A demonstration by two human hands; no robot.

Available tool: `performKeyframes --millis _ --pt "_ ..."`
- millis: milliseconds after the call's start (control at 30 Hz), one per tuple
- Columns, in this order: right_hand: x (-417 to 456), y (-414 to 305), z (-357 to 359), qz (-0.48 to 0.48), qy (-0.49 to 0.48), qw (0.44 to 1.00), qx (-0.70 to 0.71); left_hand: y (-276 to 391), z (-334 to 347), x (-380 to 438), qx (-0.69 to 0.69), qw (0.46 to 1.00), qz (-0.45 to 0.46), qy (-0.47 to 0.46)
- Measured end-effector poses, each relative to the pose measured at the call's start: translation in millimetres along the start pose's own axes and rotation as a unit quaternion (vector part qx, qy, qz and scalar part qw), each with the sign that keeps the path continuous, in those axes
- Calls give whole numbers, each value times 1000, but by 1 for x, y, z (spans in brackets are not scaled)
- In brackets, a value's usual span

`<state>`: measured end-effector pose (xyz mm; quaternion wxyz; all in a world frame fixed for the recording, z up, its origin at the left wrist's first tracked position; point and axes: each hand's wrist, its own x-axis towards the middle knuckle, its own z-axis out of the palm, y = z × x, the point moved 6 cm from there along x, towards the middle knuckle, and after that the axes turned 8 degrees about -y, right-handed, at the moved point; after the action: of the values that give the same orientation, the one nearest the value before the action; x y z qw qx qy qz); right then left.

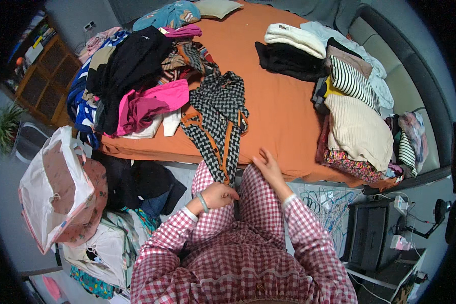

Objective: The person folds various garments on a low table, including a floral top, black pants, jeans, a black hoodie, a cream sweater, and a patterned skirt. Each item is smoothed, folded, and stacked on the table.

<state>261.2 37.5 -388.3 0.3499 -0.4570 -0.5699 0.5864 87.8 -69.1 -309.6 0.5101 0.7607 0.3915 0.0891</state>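
Note:
A black-and-grey patterned garment [216, 95] with orange trim lies on the bed, its narrow end drawn over the front edge toward my lap. My left hand [216, 197], with a pale bangle at the wrist, is curled around that lower end; the fingertips are partly hidden. To the right of the garment, my right hand [268, 169] has its fingers apart and holds nothing. It hovers by my knee at the edge of the orange bedsheet [266, 121], slightly blurred.
Heaped clothes [136, 76], including a pink garment [155, 100], cover the bed's left side. Folded clothes [357, 125] are stacked at the right by the padded headboard [414, 87]. A fabric laundry basket [60, 190] stands at left; wire hangers [326, 205] and a black cabinet [372, 231] are at right.

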Motion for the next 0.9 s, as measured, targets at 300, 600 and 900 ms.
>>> performKeyframes --millis 300,600,900 --pt "151 -6 34 81 3 987 -142 74 -6 -50 -18 987 155 45" --pt "-76 -106 -171 -83 235 936 249 -19 -100 -330 -193 630 67 749" --pt "-199 -160 -258 -194 280 911 232 -120 -168 -331 -190 667 16 720"
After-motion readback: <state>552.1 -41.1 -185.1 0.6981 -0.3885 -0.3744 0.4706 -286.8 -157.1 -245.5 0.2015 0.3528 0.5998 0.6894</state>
